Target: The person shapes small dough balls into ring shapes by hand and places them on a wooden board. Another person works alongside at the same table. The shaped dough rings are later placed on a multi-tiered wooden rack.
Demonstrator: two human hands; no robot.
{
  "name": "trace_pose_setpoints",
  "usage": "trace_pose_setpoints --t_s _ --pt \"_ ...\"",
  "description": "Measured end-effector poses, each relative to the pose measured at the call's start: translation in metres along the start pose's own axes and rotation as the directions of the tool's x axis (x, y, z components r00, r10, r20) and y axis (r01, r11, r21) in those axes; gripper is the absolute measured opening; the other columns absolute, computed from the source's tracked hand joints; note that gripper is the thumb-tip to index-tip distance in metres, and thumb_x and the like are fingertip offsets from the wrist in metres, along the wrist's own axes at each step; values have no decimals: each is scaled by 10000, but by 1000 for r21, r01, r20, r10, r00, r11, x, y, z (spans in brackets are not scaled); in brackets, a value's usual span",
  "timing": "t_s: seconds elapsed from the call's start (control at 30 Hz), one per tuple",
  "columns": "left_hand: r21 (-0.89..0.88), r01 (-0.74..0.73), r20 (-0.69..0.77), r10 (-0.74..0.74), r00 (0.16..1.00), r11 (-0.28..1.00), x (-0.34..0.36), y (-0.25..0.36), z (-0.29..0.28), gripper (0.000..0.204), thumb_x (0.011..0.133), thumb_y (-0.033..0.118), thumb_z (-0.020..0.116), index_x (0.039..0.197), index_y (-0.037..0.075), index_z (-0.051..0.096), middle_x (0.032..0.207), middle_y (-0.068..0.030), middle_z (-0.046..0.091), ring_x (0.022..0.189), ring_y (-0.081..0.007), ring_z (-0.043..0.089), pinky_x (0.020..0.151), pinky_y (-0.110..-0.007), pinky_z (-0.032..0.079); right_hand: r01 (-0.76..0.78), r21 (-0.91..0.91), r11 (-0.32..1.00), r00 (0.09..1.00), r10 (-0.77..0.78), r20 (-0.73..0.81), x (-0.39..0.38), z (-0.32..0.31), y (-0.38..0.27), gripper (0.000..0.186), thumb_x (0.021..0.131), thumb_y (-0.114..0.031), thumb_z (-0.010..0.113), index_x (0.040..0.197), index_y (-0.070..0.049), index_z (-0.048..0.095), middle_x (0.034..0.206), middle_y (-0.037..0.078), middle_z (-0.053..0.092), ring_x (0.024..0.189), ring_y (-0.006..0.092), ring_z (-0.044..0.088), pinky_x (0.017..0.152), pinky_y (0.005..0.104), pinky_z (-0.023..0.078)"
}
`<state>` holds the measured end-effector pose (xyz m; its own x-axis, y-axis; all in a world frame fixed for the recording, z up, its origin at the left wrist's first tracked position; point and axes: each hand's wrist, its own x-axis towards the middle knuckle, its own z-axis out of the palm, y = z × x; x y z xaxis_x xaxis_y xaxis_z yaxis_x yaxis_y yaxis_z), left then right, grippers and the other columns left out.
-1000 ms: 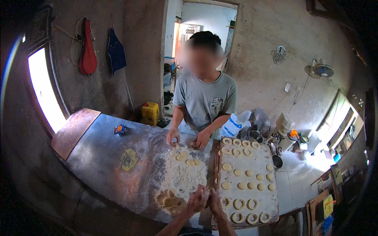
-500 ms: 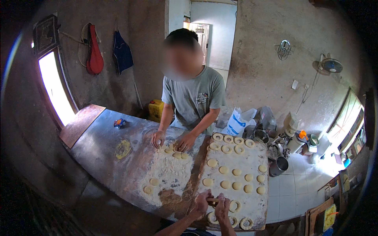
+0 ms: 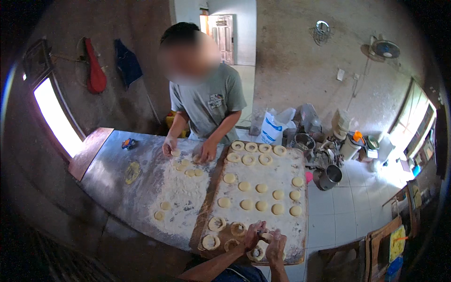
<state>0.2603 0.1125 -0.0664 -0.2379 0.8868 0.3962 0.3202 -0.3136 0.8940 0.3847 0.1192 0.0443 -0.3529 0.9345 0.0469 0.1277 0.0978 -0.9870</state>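
Between both my hands, above the near part of the floured board (image 3: 277, 164), is a pale piece of dough (image 3: 266, 236). My left hand (image 3: 253, 235) and my right hand (image 3: 276, 247) have their fingers closed on it. It shows nearly edge-on, so its full shape is hidden. Beside and under my hands lie several dough rings, one dough ring (image 3: 217, 223) left of my left hand. Several flat round dough pieces, such as this dough disc (image 3: 246, 204), sit mid-board. More rings, including this far dough ring (image 3: 249, 160), fill its far end.
Across the table (image 3: 112, 155) a co-worker (image 3: 206, 98) handles dough discs, one disc (image 3: 175, 152) at their fingers. Flour (image 3: 183, 192) covers the tabletop there. Right of the board, a metal pot (image 3: 330, 176), buckets and bags stand on the tiled floor (image 3: 336, 225).
The whole view has shifted, so the table and board appear further left and higher. My hands still hold the dough, now further right over the board. The co-worker's hand has lifted a disc.
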Motion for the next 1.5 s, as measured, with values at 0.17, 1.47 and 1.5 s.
trace_pose_setpoints --t_s 0.17,1.47,1.5 --pt "-25 135 142 -130 981 991 0 41 22 322 978 319 402 913 31 531 812 -114 562 700 -272 541 650 -412 452 284 -704 650 955 -260 146 -22 -43 15 239 816 -154 641 964 28 596 740 193 601 692 426 559 681 520 407" --pt "777 611 -598 123 792 -153 -110 46 -329 200 813 137 706 985 47 659 1014 -139 659 955 -353 623 873 -478 466 -13 -534 845 933 -182 -311 -40 -115 18 463 910 -138 614 1324 11 469 1119 108 544 933 235 542 808 353 477" --pt "825 558 -553 78 829 -89 -125 38 -351 219 812 149 714 998 46 659 1021 -136 658 953 -362 624 866 -471 475 22 -487 873 936 -189 -296 -33 -104 8 450 917 -146 609 1315 15 474 1111 106 551 936 235 543 809 353 477"
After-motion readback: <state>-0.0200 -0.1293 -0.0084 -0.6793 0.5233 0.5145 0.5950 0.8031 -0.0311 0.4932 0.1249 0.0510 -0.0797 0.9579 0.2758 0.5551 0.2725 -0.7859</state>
